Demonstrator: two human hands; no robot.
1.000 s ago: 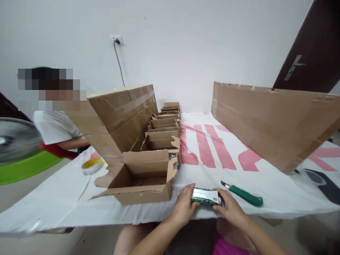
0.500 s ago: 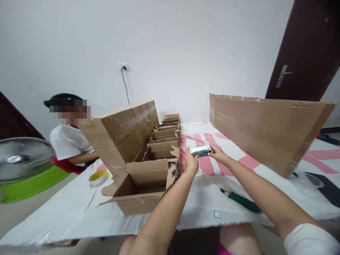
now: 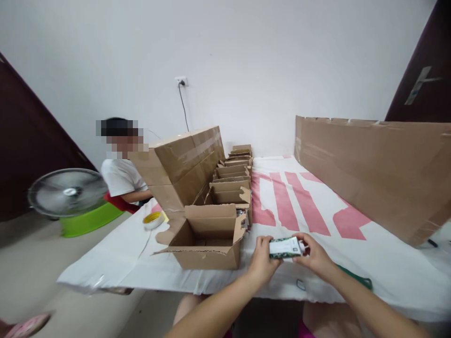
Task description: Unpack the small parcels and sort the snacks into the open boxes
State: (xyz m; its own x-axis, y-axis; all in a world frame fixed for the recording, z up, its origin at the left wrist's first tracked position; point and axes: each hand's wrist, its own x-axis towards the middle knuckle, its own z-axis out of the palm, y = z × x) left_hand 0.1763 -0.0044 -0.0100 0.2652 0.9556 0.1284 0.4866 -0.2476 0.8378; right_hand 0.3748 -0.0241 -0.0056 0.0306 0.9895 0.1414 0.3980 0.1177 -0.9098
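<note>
Between my two hands, low over the near part of the table, is a small green-and-white carton (image 3: 283, 247) lying level. My left hand (image 3: 262, 260) is closed round its left end. The fingers of my right hand (image 3: 313, 257) pinch its right end, where a white flap or tip sticks out; I cannot tell which. Under my right forearm lies a green-handled box cutter (image 3: 357, 278), its blade hidden by the arm. An open cardboard box (image 3: 209, 259) stands left of my left hand, its flaps spread and the visible inside bare.
Several more open cardboard boxes (image 3: 230, 187) run back in a row. Beside them rises a tall cardboard wall (image 3: 183, 164); another cardboard panel (image 3: 369, 169) stands at the right. A tape roll (image 3: 153, 219) lies at the left. Beyond sit a person (image 3: 123, 178) and a fan (image 3: 70, 192).
Both hands have brought the carton nearer to me and lower, and its white face now shows more. The right end looks different, with a white piece sticking out. The view has turned slightly left.
</note>
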